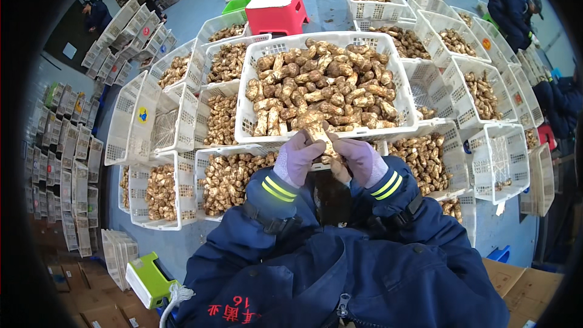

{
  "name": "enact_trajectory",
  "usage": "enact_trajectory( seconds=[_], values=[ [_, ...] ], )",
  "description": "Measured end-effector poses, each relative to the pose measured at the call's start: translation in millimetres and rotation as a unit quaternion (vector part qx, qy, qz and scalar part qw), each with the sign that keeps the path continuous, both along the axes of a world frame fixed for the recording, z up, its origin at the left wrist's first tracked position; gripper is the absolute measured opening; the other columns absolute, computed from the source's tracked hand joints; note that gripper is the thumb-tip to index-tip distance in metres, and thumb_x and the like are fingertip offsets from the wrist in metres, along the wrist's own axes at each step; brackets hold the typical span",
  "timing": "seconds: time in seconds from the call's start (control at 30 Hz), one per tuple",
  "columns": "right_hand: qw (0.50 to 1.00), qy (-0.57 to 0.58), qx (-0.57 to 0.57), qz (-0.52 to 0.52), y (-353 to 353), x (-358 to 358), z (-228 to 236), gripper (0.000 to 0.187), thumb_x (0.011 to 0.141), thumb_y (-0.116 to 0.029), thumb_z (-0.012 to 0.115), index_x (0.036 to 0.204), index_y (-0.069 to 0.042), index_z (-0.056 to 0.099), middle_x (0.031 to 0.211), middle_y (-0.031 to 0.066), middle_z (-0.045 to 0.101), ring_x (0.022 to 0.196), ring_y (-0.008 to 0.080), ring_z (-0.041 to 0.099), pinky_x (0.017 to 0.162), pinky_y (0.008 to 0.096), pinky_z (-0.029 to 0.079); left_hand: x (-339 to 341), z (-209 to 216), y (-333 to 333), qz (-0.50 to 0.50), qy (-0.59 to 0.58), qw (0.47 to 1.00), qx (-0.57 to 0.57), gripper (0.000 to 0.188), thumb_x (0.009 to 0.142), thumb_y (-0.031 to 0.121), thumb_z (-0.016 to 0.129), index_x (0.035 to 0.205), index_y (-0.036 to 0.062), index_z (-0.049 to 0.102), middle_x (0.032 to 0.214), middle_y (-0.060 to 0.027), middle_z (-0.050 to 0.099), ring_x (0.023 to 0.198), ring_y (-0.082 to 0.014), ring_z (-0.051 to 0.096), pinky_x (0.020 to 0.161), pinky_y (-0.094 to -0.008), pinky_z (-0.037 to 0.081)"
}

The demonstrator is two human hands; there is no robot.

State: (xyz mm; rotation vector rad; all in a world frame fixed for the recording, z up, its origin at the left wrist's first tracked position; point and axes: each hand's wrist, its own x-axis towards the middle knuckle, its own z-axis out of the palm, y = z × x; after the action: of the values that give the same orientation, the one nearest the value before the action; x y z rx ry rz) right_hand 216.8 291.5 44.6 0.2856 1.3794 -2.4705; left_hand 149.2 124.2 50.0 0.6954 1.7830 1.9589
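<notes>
My left hand (297,159), in a purple glove, is closed on a pale-stemmed brown mushroom (318,131) at the near rim of a heaped white crate. My right hand (363,163), gloved alike, pinches the mushroom's lower end from the other side. A tan piece (340,172) shows just below the right fingers; I cannot make out whether it is another mushroom or part of the hand. Right beyond my hands stands the white plastic crate (242,123), piled with similar earthy mushrooms (331,82).
More mushroom-filled crates surround this one, such as one at left (137,209) and one at right (456,173). A red stool with a white top (276,13) stands beyond. Near my left side is a green stool (147,279). A person (513,17) bends at far right.
</notes>
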Motion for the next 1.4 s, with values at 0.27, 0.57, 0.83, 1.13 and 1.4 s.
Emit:
enact_trajectory(
  seconds=[0.27,0.57,0.83,1.13,1.4],
  values=[
    [0.839,0.240,0.474,-0.118,-5.2,-3.2,3.0,0.058,0.078,-0.023,0.061,0.128,0.000,0.042,0.111,0.0251,0.055,0.105,0.0370,0.053,0.087,0.0398,0.044,-17.5,7.5,15.3,0.056,-0.163,0.985,-0.031,0.027,0.082,0.009,0.060,0.103,-0.0059,0.053,0.086,-0.0074,0.061,0.073,-0.0133,0.059,0.064,-0.0245,0.048],
    [0.918,0.037,0.243,-0.310,135.8,20.2,8.5,0.029,0.085,-0.017,0.057,0.105,0.002,0.050,0.082,0.0106,0.061,0.069,0.0175,0.062,0.055,0.0287,0.051,-17.1,19.4,68.7,-0.025,0.060,0.986,-0.152,0.038,0.087,0.018,0.058,0.122,0.0033,0.052,0.099,-0.0073,0.062,0.081,-0.0125,0.057,0.073,-0.0249,0.047],
    [0.919,-0.244,0.089,-0.298,319.3,25.3,-136.0,0.024,0.089,-0.019,0.049,0.103,-0.001,0.052,0.083,0.0199,0.061,0.072,0.0311,0.063,0.059,0.0379,0.053,-130.3,-30.1,-32.6,0.157,0.236,0.874,-0.395,0.050,0.082,0.023,0.059,0.122,-0.0051,0.049,0.123,-0.0246,0.051,0.115,-0.0348,0.048,0.099,-0.0381,0.037],
    [0.896,0.047,0.200,-0.393,384.2,-88.2,2.6,0.055,0.088,-0.040,0.053,0.130,-0.006,0.042,0.114,0.0128,0.057,0.092,0.0204,0.060,0.079,0.0292,0.048,-141.9,-50.4,-39.0,0.109,0.341,0.757,-0.546,0.049,0.080,0.032,0.062,0.117,0.0018,0.055,0.117,-0.0238,0.054,0.108,-0.0391,0.050,0.094,-0.0434,0.039],
    [0.887,0.145,0.324,-0.295,186.5,-31.6,16.9,0.033,0.093,-0.015,0.046,0.121,0.002,0.050,0.097,0.0096,0.063,0.089,0.0159,0.060,0.082,0.0269,0.048,-140.4,-30.3,-36.3,0.011,0.326,0.733,-0.597,0.058,0.069,0.028,0.071,0.120,0.0078,0.052,0.112,-0.0208,0.053,0.105,-0.0369,0.051,0.089,-0.0421,0.043]
  ],
)
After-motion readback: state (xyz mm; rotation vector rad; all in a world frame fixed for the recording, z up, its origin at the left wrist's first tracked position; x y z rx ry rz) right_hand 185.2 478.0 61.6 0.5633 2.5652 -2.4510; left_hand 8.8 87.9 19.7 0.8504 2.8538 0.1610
